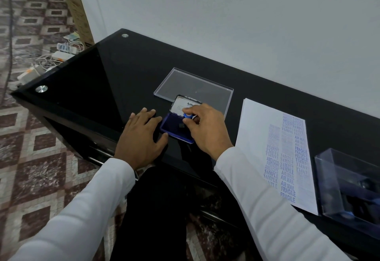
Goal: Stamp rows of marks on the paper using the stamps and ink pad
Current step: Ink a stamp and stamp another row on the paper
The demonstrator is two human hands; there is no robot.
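The right hand (pixel 205 126) pinches a small blue-topped stamp (pixel 187 116) over the open ink pad (pixel 174 129); the left hand (pixel 141 135) lies flat beside it, steadying. Best press squarely, then lift straight. Right of the grip lies the paper (pixel 267 147), already well marked; behind, a clear lid (pixel 195 85); farther right, a clear box (pixel 349 182). Nothing blocks the path.

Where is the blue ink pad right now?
In the head view, the ink pad lies open on the black table, between the left hand and the right hand, left of the stamped paper and in front of a clear lid.
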